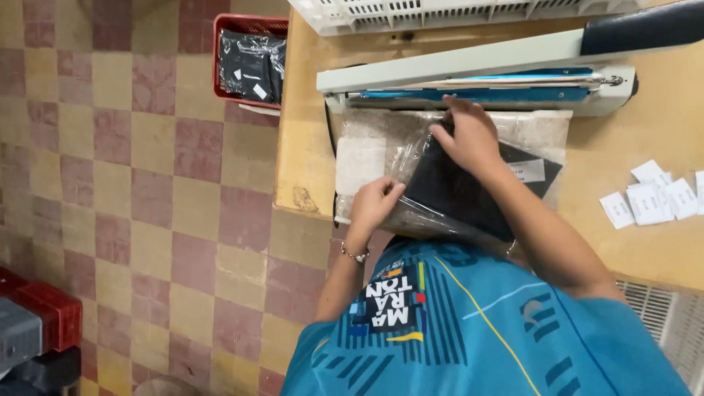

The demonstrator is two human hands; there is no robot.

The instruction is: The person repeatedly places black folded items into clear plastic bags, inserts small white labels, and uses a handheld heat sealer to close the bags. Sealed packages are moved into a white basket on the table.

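Bagged black garment (469,194) lies gripped between both hands' fingers (381,192).

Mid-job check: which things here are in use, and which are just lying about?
In use: left hand, right hand, clear plastic bag, dark folded garment, heat sealer.
Lying about: paper slips, red crate, white basket.

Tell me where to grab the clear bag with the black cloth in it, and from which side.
Likely best by the clear bag's two free ends: the near corner, where the left hand pinches it, and the far edge by the sealer, where the right hand presses. It lies flat on the table, so come from above at its edges.
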